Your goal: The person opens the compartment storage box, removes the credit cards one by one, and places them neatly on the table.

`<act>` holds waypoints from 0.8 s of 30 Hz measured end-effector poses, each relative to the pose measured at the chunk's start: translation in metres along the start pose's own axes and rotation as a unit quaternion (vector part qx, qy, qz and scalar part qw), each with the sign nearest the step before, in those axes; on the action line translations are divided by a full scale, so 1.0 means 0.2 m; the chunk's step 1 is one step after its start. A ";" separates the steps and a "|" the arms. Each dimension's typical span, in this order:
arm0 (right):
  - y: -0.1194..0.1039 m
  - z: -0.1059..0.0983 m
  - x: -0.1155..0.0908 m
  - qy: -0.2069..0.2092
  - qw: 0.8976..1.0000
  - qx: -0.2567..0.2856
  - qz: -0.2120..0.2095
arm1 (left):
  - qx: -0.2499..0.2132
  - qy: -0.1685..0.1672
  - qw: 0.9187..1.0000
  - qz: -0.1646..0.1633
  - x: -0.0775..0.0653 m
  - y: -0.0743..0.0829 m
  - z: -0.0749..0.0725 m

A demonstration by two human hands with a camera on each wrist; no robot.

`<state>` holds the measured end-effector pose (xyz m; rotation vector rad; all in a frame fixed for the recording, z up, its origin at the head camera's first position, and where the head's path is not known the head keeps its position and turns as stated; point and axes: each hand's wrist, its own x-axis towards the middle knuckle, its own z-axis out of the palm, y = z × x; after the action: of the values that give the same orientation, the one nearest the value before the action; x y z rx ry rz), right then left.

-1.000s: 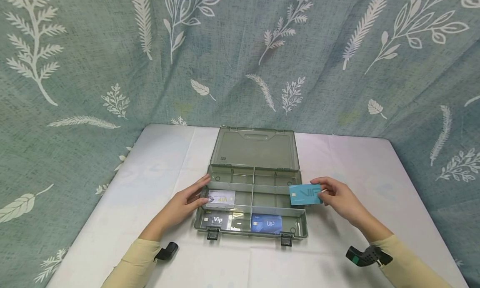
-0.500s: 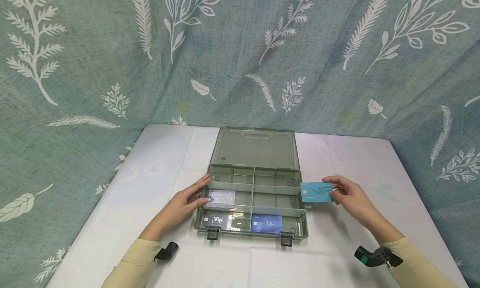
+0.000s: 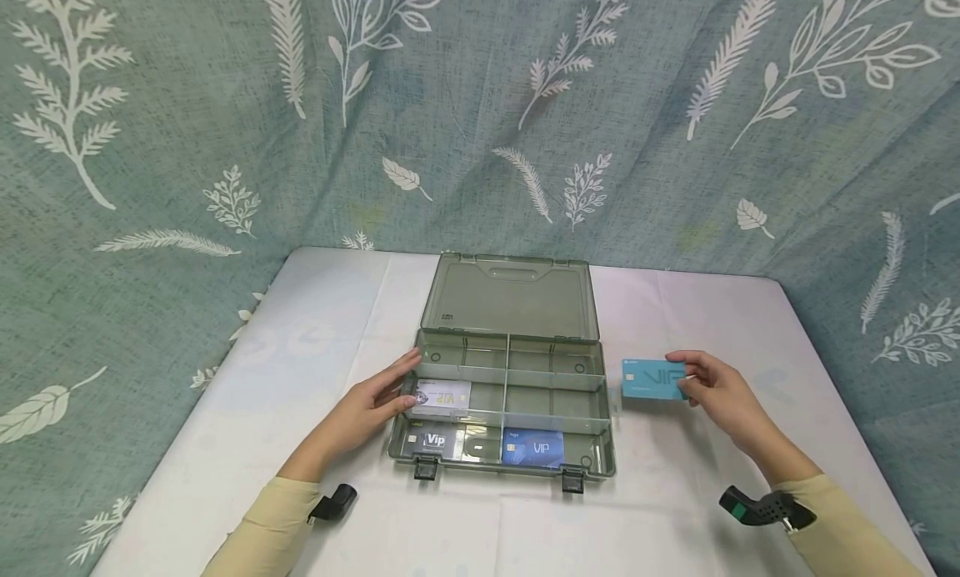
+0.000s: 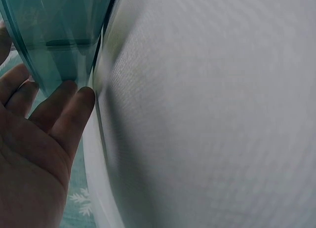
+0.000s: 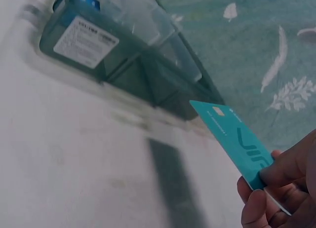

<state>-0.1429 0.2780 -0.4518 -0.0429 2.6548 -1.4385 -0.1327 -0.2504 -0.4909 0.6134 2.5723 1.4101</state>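
In the head view my right hand (image 3: 712, 389) pinches a teal VIP card (image 3: 649, 378) by its right end, above the table and just right of the box. The right wrist view shows the thumb on the card's (image 5: 234, 141) face and fingers beneath it. My left hand (image 3: 378, 398) rests against the left side of the smoky green plastic box (image 3: 555, 398), its fingers fairly straight; the left wrist view shows fingertips at the box wall (image 4: 64, 45). In the box lie a white VIP card (image 3: 441, 396), a dark grey Vip card (image 3: 433, 439) and a blue VIP card (image 3: 532, 448).
The box lid (image 3: 513, 298) lies back behind the box, and two latches (image 3: 572, 480) hang at its front. Dividers split the box into several compartments. A white cloth (image 3: 337, 310) covers the table; a leaf-patterned curtain (image 3: 480, 118) stands behind and at both sides.
My right hand has moved right with the teal card, from over the box's right edge to beyond it. The left hand and box have stayed in place.
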 end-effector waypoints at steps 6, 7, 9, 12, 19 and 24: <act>0.05 0.00 0.03 0.012 1.000 -0.005 0.018 | 0.000 0.001 1.000 -0.002 0.00 0.00 0.00; 0.06 0.00 0.04 0.014 1.000 -0.004 0.020 | -0.002 0.000 1.000 -0.001 0.00 0.00 0.00; 0.08 0.01 0.04 0.017 1.000 -0.006 0.023 | -0.003 0.001 1.000 0.000 0.00 0.00 0.00; 0.10 0.02 0.05 0.020 0.999 -0.011 0.027 | -0.003 0.000 1.000 0.001 0.00 0.00 0.00; 0.15 0.05 0.07 0.030 0.998 -0.040 0.032 | -0.003 0.000 1.000 0.001 0.00 0.00 0.00; 0.17 0.07 0.09 0.031 0.997 -0.063 0.033 | 0.002 -0.001 1.000 0.000 0.00 0.00 0.00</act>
<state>-0.1575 0.2843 -0.4895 0.0798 2.7651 -1.2722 -0.1330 -0.2499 -0.4910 0.6150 2.5744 1.4044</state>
